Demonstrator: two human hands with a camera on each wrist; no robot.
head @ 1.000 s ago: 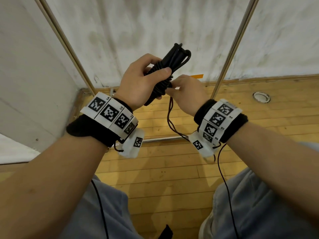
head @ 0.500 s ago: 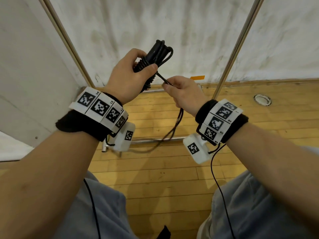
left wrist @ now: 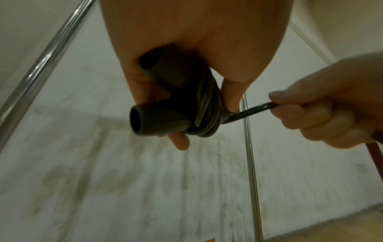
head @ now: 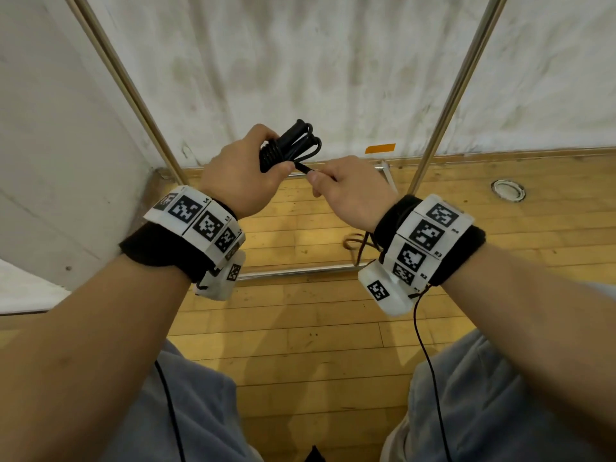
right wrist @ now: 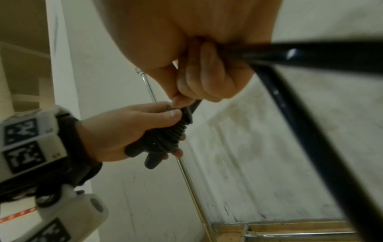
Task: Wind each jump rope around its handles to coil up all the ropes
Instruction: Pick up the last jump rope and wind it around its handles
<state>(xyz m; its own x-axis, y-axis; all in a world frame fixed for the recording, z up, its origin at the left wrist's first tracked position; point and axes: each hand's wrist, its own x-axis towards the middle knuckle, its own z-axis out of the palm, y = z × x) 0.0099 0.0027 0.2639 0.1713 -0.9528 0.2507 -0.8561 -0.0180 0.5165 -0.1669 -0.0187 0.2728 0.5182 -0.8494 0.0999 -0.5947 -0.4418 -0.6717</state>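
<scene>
My left hand grips the two black handles of a jump rope held together, with several turns of black rope coiled round them. The left wrist view shows the handles' open ends and the coil under my thumb. My right hand pinches the free length of rope just right of the coil and holds it taut. Below the right hand the loose rope hangs down in a loop; up close it fills the right wrist view.
I stand over a wooden floor facing a white fabric backdrop framed by slanting metal poles. A metal bar lies on the floor below my hands. A round floor fitting sits at the right.
The bundle has turned and dropped lower in my left hand. My right hand has pulled the rope taut close to the coil, and the hanging loop has shortened and shifted under my right wrist.
</scene>
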